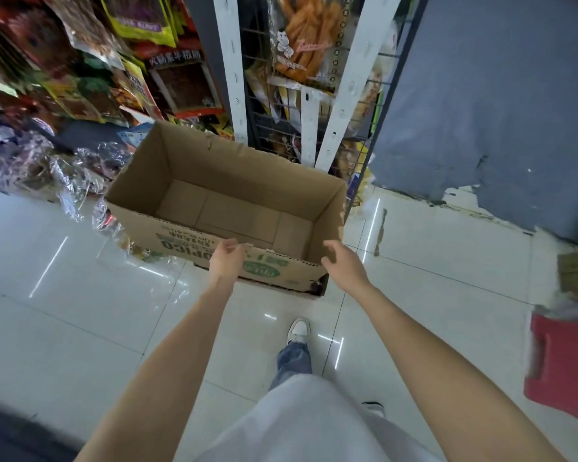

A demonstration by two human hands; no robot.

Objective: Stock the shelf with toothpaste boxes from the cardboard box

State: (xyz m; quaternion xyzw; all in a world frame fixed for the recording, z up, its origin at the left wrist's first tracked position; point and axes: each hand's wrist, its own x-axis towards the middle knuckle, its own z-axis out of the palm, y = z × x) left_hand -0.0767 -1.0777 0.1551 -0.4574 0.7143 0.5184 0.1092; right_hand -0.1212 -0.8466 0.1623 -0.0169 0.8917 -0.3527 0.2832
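My left hand (226,261) and right hand (342,263) hang loosely open, holding nothing, over the near rim of the cardboard box (194,168) on the floor (47,328). It looks empty, with no toothpaste boxes in sight, so stocking seems finished; next, probably clearing it away.

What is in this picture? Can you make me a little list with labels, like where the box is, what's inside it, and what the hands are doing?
box: open brown cardboard box with green print, standing on the white tiled floor
inside box: bare cardboard bottom, no toothpaste boxes visible
left hand: left hand over the box's near rim, fingers loosely curled, holding nothing
right hand: right hand near the box's near right corner, open, holding nothing
behind box: white metal shelf post and hanging snack packets
right edge: red plastic object, blurred
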